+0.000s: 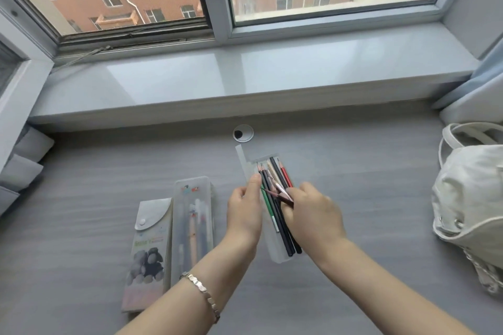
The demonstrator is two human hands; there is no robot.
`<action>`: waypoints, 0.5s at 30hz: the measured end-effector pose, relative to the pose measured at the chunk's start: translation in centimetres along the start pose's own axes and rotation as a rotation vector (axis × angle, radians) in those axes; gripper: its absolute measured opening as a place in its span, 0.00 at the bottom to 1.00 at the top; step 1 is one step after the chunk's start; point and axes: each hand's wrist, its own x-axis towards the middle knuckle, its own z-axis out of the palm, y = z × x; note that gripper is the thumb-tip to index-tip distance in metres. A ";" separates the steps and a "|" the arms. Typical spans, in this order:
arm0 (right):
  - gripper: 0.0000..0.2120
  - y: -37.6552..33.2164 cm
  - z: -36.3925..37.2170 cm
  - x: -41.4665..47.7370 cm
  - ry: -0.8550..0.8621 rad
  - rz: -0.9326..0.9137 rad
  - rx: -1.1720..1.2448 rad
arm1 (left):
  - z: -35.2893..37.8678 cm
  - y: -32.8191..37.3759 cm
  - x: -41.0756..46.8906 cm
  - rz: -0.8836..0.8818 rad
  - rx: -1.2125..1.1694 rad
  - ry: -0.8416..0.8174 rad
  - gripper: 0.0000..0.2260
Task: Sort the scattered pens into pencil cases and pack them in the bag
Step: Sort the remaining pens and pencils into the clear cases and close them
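Observation:
An open translucent pencil case (275, 254) lies in the middle of the grey desk (367, 185), its flap (241, 156) folded back toward the window. Several pencils (275, 171) lie in it, points away from me. My left hand (245, 212) steadies the case's left edge with the thumb. My right hand (313, 215) grips a dark red pencil (277, 194) held across the others. Two more cases lie to the left: a clear one (193, 226) holding pens, and a snap-flap one (148, 253) with a picture on it. A white bag (471, 204) sits at the right edge.
A round cable grommet (243, 133) is set in the desk just behind the open case. A glossy grey window sill (245, 84) runs along the back. Grey cushions (21, 166) sit at the far left, and a pale curtain (487, 71) hangs at the right.

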 end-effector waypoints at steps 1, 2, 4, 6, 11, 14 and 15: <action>0.10 0.1 0.1 -0.5 0.009 -0.032 -0.014 | 0.0 0.1 -0.4 0.002 0.003 0.005 0.22; 0.10 0.2 0.3 -0.9 0.016 -0.056 -0.022 | -0.1 0.1 -0.6 0.003 0.001 0.014 0.24; 0.08 0.4 0.2 -1.2 0.017 -0.059 0.062 | -0.3 -0.1 -0.6 0.004 0.010 0.023 0.20; 0.16 0.7 -0.4 -0.9 0.019 -0.004 0.247 | -0.7 -0.4 -0.5 0.027 0.019 0.020 0.14; 0.21 0.8 -0.3 -0.2 -0.009 0.036 0.585 | -0.7 -1.3 -1.4 0.100 0.038 0.023 0.14; 0.20 0.6 1.4 -1.7 -0.004 -0.068 0.461 | -0.6 -1.4 -1.8 0.115 0.014 0.034 0.15; 0.19 0.7 1.8 -2.2 0.018 -0.087 0.458 | -0.6 -1.4 -1.9 0.111 0.006 0.039 0.15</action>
